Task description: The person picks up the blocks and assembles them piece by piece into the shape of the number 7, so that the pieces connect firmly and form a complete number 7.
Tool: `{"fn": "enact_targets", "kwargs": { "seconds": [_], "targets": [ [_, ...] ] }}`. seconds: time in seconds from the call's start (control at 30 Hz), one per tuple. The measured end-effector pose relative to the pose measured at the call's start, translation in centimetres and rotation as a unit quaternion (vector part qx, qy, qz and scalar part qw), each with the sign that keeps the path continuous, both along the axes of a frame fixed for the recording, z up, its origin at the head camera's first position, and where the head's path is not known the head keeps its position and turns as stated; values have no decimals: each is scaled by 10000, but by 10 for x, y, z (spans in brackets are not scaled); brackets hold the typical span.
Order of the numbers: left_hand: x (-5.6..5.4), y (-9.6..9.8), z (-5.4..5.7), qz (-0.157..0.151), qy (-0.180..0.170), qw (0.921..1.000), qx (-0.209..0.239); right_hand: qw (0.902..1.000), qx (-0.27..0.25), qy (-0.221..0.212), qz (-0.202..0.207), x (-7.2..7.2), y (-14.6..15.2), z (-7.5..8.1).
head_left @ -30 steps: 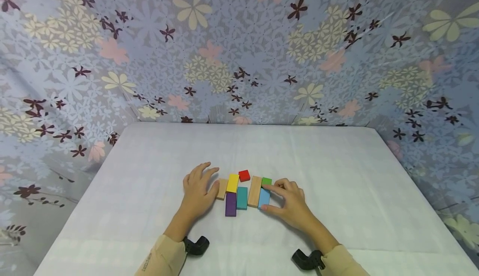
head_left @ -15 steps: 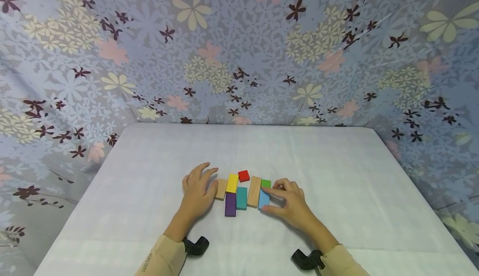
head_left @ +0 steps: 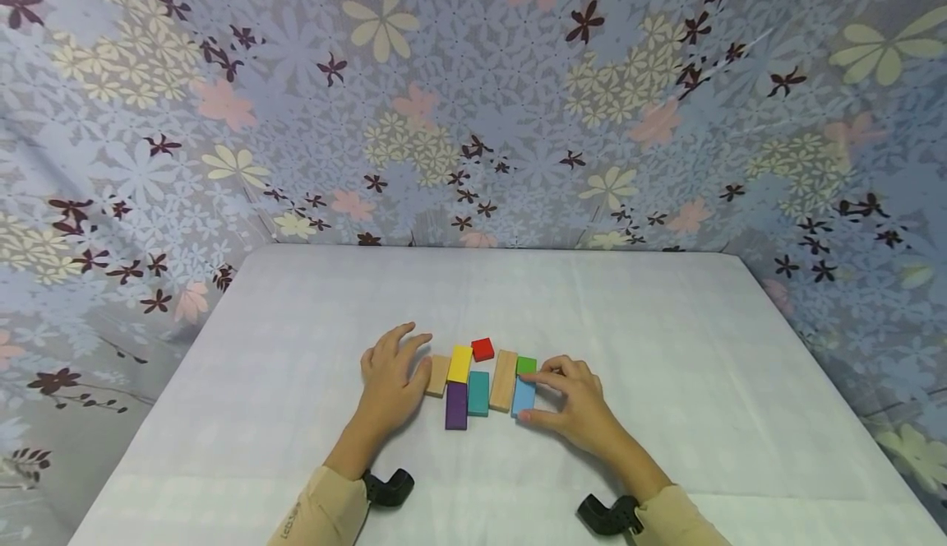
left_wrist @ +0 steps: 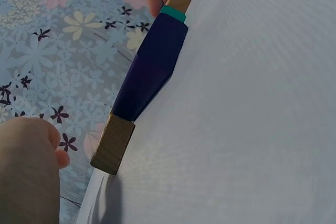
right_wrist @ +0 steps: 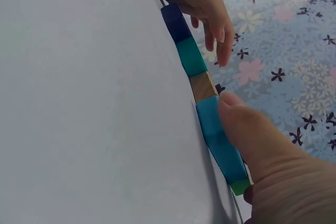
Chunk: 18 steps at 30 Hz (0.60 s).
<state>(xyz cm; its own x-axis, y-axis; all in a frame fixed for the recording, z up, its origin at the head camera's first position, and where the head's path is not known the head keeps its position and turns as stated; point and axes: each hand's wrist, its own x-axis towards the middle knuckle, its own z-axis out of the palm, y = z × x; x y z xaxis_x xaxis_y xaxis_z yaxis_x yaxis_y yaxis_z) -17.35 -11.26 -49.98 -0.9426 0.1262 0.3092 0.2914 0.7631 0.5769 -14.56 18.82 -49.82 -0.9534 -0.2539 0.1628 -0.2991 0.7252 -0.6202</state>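
Note:
Several coloured wooden blocks lie grouped on the white tabletop. With thumb and index finger, my right hand [head_left: 573, 402] pinches the light blue block [head_left: 523, 399] at its near and far ends. A green block [head_left: 526, 366] sits just beyond it, and a long bare-wood block [head_left: 504, 381] to its left. On the other side, my left hand [head_left: 392, 377] has its fingers loosely extended, with the thumb beside a shorter bare-wood block [head_left: 437, 376]. Between are the yellow block [head_left: 459, 363], purple block [head_left: 456, 406] and teal block [head_left: 478, 393].
A small red block [head_left: 483, 349] lies behind the group, turned at an angle. The white table [head_left: 666, 307] extends around the blocks to a floral curtain [head_left: 473, 102] at the back and sides. Each wrist wears a black camera mount [head_left: 388, 488].
The light blue block has shifted very slightly right with my right hand's fingers. My left hand and the other blocks have stayed in place.

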Motion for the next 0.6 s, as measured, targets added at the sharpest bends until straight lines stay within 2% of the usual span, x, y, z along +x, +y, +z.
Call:
{"fn": "enact_targets", "kwargs": {
  "seconds": [0.33, 0.6],
  "targets": [
    [0, 0, -2, 12, 56, 10000, 13, 9995, 16, -302, -71, 4, 3, 0],
    [0, 0, -2, -10, 204, 9998, 60, 9994, 175, -291, -23, 5, 3, -1]
  ]
}}
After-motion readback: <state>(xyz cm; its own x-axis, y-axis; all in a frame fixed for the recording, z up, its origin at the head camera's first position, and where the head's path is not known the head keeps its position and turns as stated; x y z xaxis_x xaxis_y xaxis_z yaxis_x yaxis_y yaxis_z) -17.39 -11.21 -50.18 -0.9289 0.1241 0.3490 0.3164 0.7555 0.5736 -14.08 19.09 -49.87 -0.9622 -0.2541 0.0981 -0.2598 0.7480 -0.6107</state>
